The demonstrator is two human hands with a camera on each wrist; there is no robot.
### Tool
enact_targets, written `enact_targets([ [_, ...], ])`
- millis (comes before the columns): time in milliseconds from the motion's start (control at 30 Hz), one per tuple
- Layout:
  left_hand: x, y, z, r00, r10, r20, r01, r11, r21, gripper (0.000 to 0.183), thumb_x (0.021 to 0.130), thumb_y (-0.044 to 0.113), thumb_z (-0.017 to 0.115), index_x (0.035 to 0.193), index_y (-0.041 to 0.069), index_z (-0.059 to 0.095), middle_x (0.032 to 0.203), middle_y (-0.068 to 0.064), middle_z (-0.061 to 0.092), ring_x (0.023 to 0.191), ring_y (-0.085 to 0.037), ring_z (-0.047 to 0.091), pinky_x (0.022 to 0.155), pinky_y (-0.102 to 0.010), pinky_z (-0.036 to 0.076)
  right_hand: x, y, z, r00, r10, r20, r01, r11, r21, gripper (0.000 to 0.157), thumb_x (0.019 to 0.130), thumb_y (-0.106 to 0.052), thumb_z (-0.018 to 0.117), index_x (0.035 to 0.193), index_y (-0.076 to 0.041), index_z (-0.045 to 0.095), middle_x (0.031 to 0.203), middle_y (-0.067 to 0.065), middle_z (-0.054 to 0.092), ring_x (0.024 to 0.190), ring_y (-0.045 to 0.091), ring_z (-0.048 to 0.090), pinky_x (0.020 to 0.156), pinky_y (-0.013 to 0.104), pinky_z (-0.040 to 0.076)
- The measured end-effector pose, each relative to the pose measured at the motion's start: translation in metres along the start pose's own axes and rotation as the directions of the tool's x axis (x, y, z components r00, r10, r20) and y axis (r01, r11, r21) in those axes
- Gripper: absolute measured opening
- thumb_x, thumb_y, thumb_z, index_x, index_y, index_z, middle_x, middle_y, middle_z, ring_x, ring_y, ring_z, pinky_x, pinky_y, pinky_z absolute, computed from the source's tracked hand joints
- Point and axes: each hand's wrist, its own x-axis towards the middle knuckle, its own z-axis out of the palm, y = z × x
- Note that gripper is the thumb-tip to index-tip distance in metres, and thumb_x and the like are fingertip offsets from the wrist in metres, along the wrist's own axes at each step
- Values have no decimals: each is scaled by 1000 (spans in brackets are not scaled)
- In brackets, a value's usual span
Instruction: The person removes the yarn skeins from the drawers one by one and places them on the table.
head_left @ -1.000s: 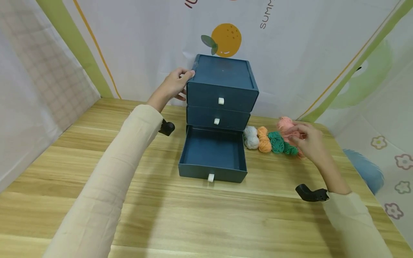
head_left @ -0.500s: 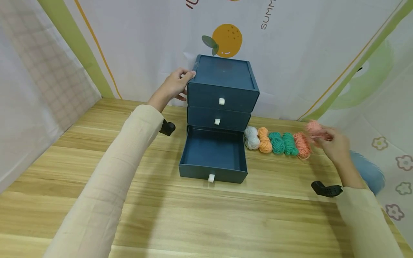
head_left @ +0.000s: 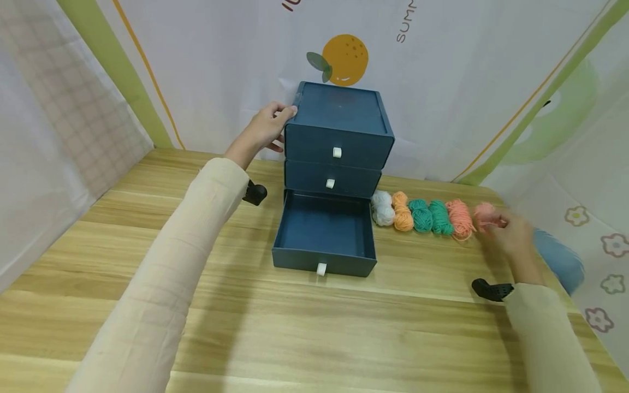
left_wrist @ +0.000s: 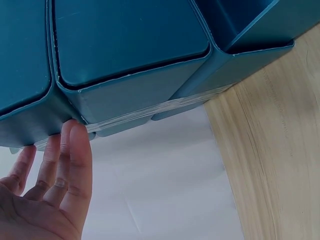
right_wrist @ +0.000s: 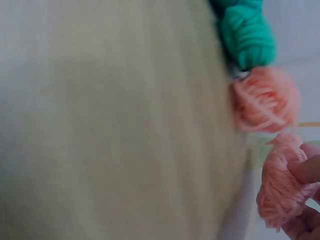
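My right hand [head_left: 515, 234] pinches a pink yarn bundle [right_wrist: 282, 185] between thumb and fingers, at the right end of the yarn row. Beside it lies a coral-pink yarn bundle [head_left: 460, 218]. Further left come two green yarn bundles [head_left: 431, 217], an orange one [head_left: 403, 212] and a pale grey one [head_left: 383, 208]. My left hand [head_left: 265, 128] rests on the left side of a dark blue drawer cabinet [head_left: 339, 147], thumb at the top edge. In the left wrist view its fingers [left_wrist: 77, 160] lie fairly straight against the cabinet's side.
The cabinet's bottom drawer [head_left: 324, 232] is pulled out, with nothing in it; the two upper drawers are closed. Cabinet and yarn stand on a wooden table [head_left: 344, 333]. A printed curtain [head_left: 221, 65] hangs close behind them.
My right hand has carried the pink yarn bundle rightward, from above the row's right part to beyond the coral one, and then lowered it. The left hand stays on the cabinet.
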Motion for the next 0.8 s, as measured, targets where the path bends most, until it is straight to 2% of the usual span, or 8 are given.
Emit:
enact_targets([
  [133,0,0,-1,1000,-4,0,4,1000,-4,55,92,54,33,137,21,33,131,-7,38,80,-19,51,81,-39,53,-1,5,7,996,50,71,-50,999,-3,22,85,-7,54,100,9,59,88,29,58,69,29,50,51,25,37],
  [233,0,0,-1,1000,-5,3,5,1000,-3,57,92,54,32,138,21,31,134,-7,37,81,-19,51,81,-39,53,-1,7,11,992,67,107,-67,998,-3,26,86,-9,55,105,10,58,84,26,58,67,23,46,49,23,36],
  [433,0,0,-1,1000,-7,3,7,1000,2,57,92,54,32,139,21,30,136,-6,36,81,-19,51,79,-37,53,2,6,11,982,56,178,-56,998,-5,38,89,-14,54,117,11,50,94,30,58,69,21,51,53,22,40],
  [600,0,1,0,1000,-5,5,5,1000,-1,57,92,54,32,139,21,30,135,-7,37,80,-17,50,81,-39,53,4,5,9,978,45,202,-44,999,-8,36,89,-14,55,117,8,51,96,31,58,66,14,50,53,23,41],
  [733,0,1,0,1000,-1,-1,1,1000,2,57,92,54,33,138,21,31,134,-7,37,77,-17,49,81,-40,53,2,5,9,979,40,199,-40,999,-3,35,89,-16,55,115,7,53,98,31,57,73,22,52,55,23,40],
  [800,0,1,0,1000,0,-4,0,1000,2,56,92,54,33,138,21,32,133,-7,38,76,-17,49,81,-40,52,2,4,7,977,47,210,-51,999,14,36,90,-19,55,116,6,53,105,32,54,83,32,54,59,30,45],
])
